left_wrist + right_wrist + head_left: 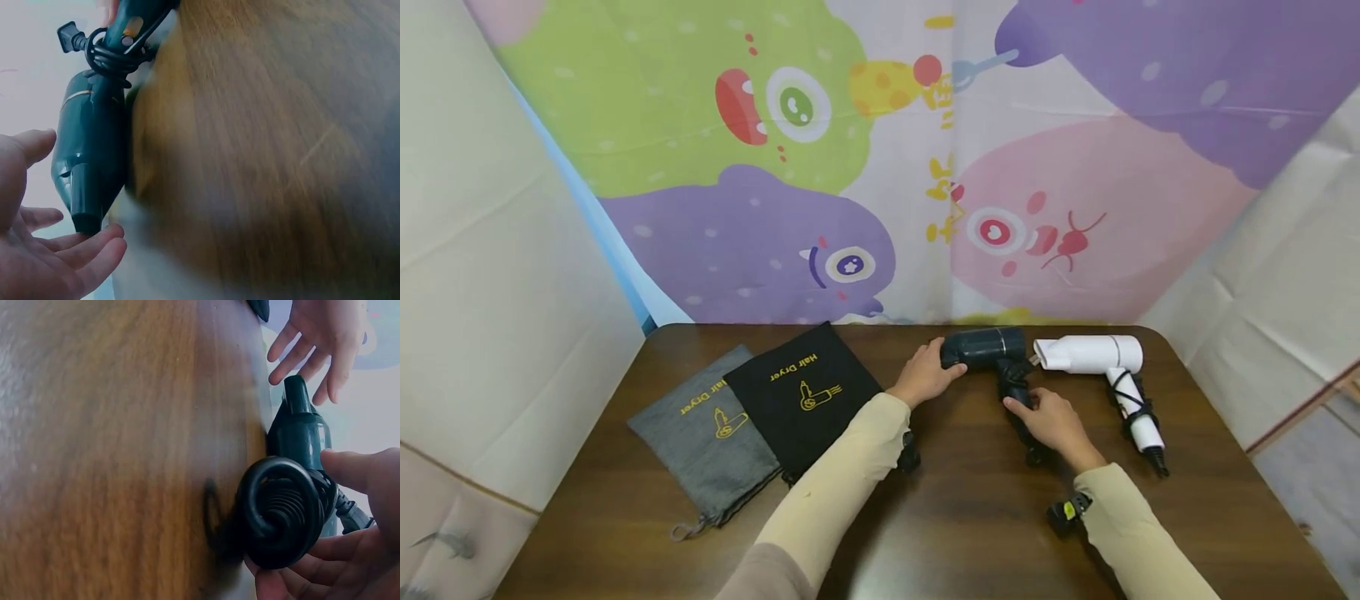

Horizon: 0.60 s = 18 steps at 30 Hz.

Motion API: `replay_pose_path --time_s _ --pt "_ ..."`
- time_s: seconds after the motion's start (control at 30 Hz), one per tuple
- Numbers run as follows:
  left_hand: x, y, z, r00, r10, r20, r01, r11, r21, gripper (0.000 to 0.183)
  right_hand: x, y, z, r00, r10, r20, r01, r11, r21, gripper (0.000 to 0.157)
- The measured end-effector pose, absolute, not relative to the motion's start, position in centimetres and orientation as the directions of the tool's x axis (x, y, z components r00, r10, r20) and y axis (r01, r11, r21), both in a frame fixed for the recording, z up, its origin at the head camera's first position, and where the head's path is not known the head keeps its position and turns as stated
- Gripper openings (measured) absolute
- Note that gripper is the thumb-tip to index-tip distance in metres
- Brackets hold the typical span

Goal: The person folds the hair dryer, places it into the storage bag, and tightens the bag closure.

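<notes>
A dark teal hair dryer (981,347) lies at the back of the table, its black cord wound round the handle (128,37). At its nozzle end is my left hand (925,375), thumb and fingers spread about the nozzle (85,199) with fingertips right at its tip. My right hand (1052,421) grips the handle from the right. In the right wrist view its thumb and curled fingers (312,569) go round the handle beside the coiled cord (278,509). The plug (67,37) sticks out from the cord.
A white hair dryer (1090,354) with a black cord round its handle lies to the right. On the left, a black drawstring pouch (797,392) overlaps a grey one (707,433), both printed "Hair Dryer". The wooden table (955,533) ends at a cartoon-patterned cloth (917,275).
</notes>
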State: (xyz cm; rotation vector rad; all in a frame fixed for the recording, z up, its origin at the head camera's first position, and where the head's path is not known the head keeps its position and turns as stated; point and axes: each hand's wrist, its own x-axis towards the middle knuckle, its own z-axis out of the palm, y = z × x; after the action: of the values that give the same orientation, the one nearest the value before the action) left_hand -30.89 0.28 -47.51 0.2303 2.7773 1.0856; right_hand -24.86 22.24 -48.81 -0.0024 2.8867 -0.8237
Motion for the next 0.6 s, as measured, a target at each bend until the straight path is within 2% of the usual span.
replay_pose_path --time_s 0.6 --pt "-31.3 0.6 -48.7 -0.990 0.135 -0.037 0.073 0.722 0.688 0.054 -26.0 22.5 -49.3 -0.980 -0.042 -0.197 0.072 0.837 -0.542 0.068"
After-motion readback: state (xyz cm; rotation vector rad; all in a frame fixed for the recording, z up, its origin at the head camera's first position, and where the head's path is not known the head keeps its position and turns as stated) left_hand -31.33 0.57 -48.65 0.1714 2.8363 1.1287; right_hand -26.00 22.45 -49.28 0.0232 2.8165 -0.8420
